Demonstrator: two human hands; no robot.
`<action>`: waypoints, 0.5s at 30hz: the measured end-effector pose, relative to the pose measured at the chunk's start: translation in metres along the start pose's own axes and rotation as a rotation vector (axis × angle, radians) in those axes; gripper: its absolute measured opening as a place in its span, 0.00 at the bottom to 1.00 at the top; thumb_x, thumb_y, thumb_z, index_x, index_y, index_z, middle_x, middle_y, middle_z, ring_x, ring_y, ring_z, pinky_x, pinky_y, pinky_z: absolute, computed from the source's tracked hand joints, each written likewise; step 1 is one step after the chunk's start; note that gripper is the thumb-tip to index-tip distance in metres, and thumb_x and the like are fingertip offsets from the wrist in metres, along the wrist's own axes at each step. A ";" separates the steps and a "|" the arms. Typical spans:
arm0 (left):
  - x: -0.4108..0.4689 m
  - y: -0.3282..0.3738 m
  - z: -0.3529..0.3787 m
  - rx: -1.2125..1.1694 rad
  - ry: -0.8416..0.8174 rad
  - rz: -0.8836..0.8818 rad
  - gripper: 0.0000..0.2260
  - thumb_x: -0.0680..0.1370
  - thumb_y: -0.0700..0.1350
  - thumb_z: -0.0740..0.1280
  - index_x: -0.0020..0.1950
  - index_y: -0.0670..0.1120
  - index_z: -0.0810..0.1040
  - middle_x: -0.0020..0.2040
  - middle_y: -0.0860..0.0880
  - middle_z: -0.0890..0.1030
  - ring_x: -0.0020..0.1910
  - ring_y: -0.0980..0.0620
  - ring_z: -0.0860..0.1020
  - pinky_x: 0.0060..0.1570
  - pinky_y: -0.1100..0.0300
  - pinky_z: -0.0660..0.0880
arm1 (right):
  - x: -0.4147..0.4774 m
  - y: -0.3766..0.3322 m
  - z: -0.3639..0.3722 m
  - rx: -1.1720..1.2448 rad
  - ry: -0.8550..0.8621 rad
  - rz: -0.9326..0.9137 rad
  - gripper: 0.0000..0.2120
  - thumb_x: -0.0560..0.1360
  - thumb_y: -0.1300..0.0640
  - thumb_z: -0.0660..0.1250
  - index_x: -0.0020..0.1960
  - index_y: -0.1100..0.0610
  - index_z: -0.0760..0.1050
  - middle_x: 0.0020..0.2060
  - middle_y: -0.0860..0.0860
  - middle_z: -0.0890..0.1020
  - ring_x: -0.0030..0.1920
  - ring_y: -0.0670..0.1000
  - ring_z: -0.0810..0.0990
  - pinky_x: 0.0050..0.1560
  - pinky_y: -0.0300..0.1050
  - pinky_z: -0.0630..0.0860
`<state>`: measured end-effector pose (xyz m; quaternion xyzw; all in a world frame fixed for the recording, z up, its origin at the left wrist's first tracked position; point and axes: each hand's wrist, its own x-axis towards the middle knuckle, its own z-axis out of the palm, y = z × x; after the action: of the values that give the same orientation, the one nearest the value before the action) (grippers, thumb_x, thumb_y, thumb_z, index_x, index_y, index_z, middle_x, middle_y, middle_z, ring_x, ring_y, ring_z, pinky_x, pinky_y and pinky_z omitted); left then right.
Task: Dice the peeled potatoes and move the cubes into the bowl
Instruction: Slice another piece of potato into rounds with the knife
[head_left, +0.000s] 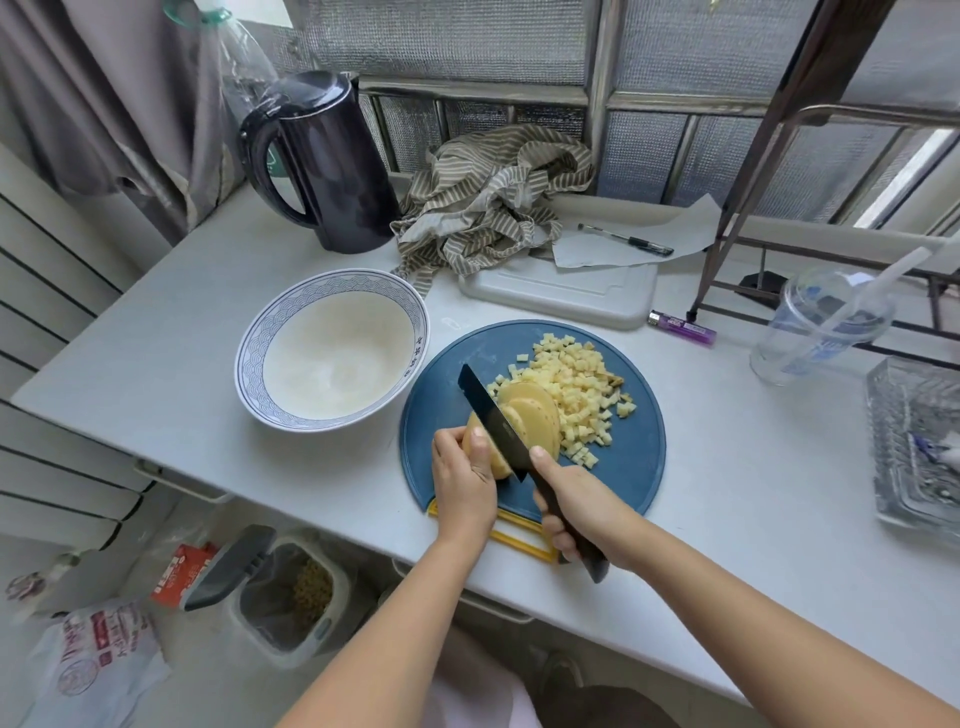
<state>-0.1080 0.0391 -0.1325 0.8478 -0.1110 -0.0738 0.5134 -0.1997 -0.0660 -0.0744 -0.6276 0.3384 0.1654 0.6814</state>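
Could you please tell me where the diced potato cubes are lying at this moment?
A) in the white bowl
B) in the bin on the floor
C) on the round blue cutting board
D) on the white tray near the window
C: the cubes are heaped on the blue cutting board, and the bowl to its left holds none.

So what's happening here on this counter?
A person is slicing a peeled potato on the round blue board. The left hand grips the potato, and the right hand holds the black knife, whose blade is in the potato. A pile of cubes lies on the board beside it. The white bowl to the left holds no cubes yet.
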 end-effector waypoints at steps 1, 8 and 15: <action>-0.001 0.001 0.000 0.002 0.002 0.001 0.13 0.80 0.54 0.55 0.51 0.44 0.67 0.49 0.48 0.72 0.48 0.52 0.70 0.42 0.65 0.62 | -0.003 -0.003 -0.004 0.049 -0.027 0.022 0.26 0.81 0.36 0.52 0.36 0.55 0.64 0.24 0.50 0.66 0.23 0.49 0.63 0.24 0.39 0.63; -0.004 0.004 -0.002 -0.003 -0.001 -0.003 0.09 0.82 0.49 0.57 0.51 0.44 0.68 0.46 0.51 0.71 0.45 0.60 0.70 0.42 0.77 0.64 | -0.016 -0.005 -0.018 0.109 -0.022 0.015 0.27 0.79 0.33 0.52 0.37 0.55 0.65 0.25 0.51 0.66 0.23 0.48 0.64 0.25 0.40 0.62; -0.008 -0.002 -0.004 -0.003 0.007 0.027 0.09 0.82 0.49 0.56 0.52 0.44 0.69 0.47 0.49 0.73 0.46 0.60 0.71 0.43 0.76 0.64 | -0.022 -0.006 -0.015 0.080 0.007 -0.040 0.26 0.80 0.34 0.53 0.38 0.56 0.65 0.26 0.51 0.67 0.23 0.48 0.64 0.24 0.40 0.63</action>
<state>-0.1145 0.0456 -0.1326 0.8456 -0.1208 -0.0642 0.5160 -0.2147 -0.0767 -0.0550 -0.6070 0.3348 0.1359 0.7078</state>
